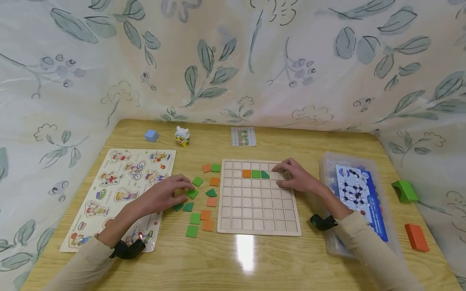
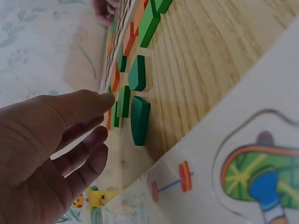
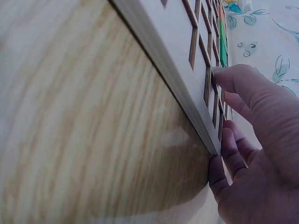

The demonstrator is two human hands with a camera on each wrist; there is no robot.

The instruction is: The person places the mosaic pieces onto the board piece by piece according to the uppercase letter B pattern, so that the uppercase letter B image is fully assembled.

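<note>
- A wooden table with a pale grain and a glossy patch of reflected light fills the near view; a leaf-and-flower printed curtain closes it in on the far side and both flanks.
- A square grid board lies flat near the middle of the table, its edges roughly parallel to the table's. Being square, it has no long axis. In its second row from the far edge sit an orange tile, a green tile and a green quarter-round piece, side by side.
- The right hand rests on the far right part of the board, fingers fairly straight and spread over the cells, clasping nothing. The fingertips lie on the board's face just beside the quarter-round piece, and lower fingers touch the board's edge.
- The left hand reaches to the loose tiles scattered just left of the board, green and orange squares and curved pieces lying flat. Its fingers are extended and relaxed above the nearest green pieces; whether a fingertip touches one I cannot tell, and nothing is held.
- A picture puzzle board lies on the left, under the left forearm.
- At the far edge stand a blue cube, a small toy figure and a pattern card.
- On the right sits a clear plastic box, with a green block and an orange block beyond it.
</note>
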